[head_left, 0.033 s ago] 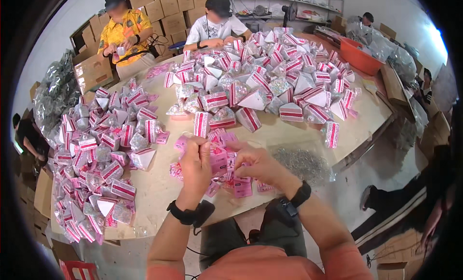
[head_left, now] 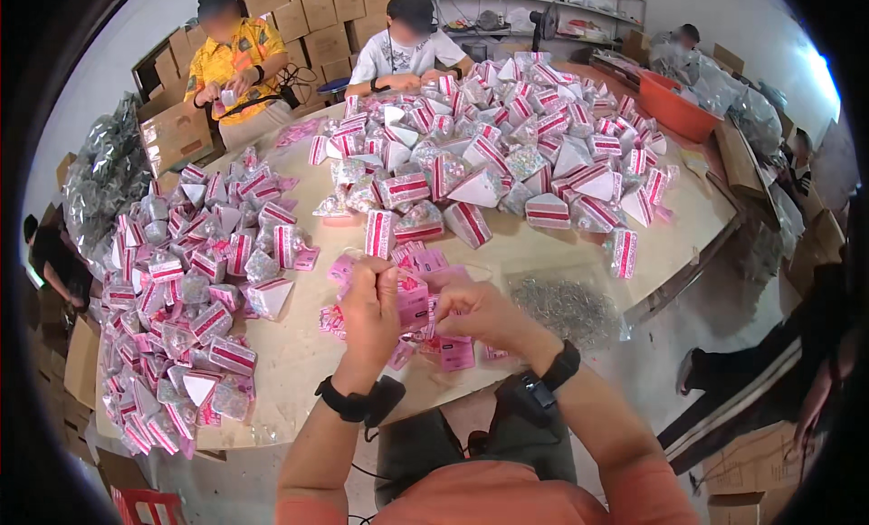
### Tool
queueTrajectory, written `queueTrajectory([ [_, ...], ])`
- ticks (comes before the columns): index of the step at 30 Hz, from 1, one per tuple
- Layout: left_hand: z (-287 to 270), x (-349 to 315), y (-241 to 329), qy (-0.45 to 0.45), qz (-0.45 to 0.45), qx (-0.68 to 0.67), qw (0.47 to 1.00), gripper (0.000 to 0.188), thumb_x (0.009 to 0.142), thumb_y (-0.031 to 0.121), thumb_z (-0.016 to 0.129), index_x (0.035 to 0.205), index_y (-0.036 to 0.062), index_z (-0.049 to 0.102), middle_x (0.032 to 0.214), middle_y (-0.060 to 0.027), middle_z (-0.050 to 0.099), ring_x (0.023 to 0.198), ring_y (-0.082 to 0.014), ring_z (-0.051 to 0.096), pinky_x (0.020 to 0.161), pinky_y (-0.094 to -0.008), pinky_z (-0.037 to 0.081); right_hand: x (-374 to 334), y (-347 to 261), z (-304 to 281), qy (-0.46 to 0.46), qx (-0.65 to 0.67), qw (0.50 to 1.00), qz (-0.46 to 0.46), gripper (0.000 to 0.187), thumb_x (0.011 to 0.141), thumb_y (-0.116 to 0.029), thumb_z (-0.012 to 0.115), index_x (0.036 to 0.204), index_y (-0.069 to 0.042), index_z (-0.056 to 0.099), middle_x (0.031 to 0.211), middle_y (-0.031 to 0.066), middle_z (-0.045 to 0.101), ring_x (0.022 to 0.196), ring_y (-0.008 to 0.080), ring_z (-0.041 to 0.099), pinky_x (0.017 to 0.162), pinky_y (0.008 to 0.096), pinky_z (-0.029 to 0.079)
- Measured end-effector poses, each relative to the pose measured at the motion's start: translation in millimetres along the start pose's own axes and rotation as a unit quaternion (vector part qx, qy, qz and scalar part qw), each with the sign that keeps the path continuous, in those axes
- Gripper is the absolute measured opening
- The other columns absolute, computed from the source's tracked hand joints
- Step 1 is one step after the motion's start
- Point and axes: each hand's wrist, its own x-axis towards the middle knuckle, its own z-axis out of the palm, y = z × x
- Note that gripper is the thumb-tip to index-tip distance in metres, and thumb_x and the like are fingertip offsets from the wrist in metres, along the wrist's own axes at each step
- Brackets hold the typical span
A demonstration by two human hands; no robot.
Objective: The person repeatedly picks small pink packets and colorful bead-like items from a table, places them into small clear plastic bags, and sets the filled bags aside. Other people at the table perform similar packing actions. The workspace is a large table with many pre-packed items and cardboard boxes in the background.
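Observation:
My left hand (head_left: 369, 312) is closed, thumb against fingers, on a pink printed card (head_left: 414, 305) held upright over the table. Just to the card's right, my right hand (head_left: 484, 315) is closed in a pinch. Whatever lies between its fingertips is too small to make out. Under both hands spreads a loose pile of pink cards (head_left: 457, 355). A flat clear bag of small metal pieces (head_left: 566, 306), perhaps rings or chains, lies beside my right hand.
Wedge-shaped pink-and-white packages heap up at the left (head_left: 213, 323) and at the back (head_left: 471, 154) of the wooden table (head_left: 299, 353). Two people work across the table. An orange basin (head_left: 679, 109) stands at the far right, and someone's striped-trousered leg (head_left: 733, 389) shows at right.
My right hand has shifted very slightly left toward the card. My left hand stays nearly where it was, with the card still in it.

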Motion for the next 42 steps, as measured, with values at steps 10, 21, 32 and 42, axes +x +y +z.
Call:
queueTrajectory([
  [10,-6,-8,-2,0.005,-0.17,-0.228,0.959,0.013,0.091,0.015,0.048,0.082,0.0049,0.047,0.067,0.0,0.048,0.06,-0.0069,0.044,0.055,-0.0214,0.037,1,0,22,0.088,-0.009,0.996,0.014,0.007,0.075,-0.005,0.061,0.077,0.0,0.056,0.072,0.001,0.056,0.066,0.0074,0.05,0.06,0.023,0.041],
  [21,1,-25,10,0.002,-0.216,-0.284,0.934,0.014,0.09,0.015,0.049,0.081,0.0047,0.048,0.07,-0.0016,0.051,0.063,-0.0079,0.047,0.059,-0.0218,0.039,-8,-28,46,0.28,0.0,0.96,0.004,0.005,0.08,-0.004,0.058,0.081,-0.001,0.054,0.068,-0.0021,0.052,0.061,0.0038,0.046,0.055,0.0193,0.038],
  [32,10,-40,29,-0.017,-0.124,-0.176,0.976,0.009,0.086,0.009,0.056,0.082,0.0004,0.054,0.071,-0.0029,0.052,0.063,-0.0077,0.048,0.057,-0.0224,0.04,-4,-17,50,0.319,0.251,0.914,0.025,0.005,0.083,-0.006,0.056,0.085,-0.002,0.054,0.072,0.0,0.053,0.064,0.0055,0.05,0.059,0.02,0.042],
  [42,11,-43,37,-0.014,-0.201,-0.379,0.903,0.011,0.087,0.01,0.055,0.083,-0.0004,0.054,0.073,-0.0022,0.052,0.063,-0.0071,0.048,0.055,-0.021,0.04,-13,-25,44,0.271,0.333,0.902,0.036,0.009,0.083,-0.006,0.057,0.091,-0.001,0.056,0.082,0.0002,0.055,0.074,0.0059,0.05,0.068,0.0203,0.042],
])
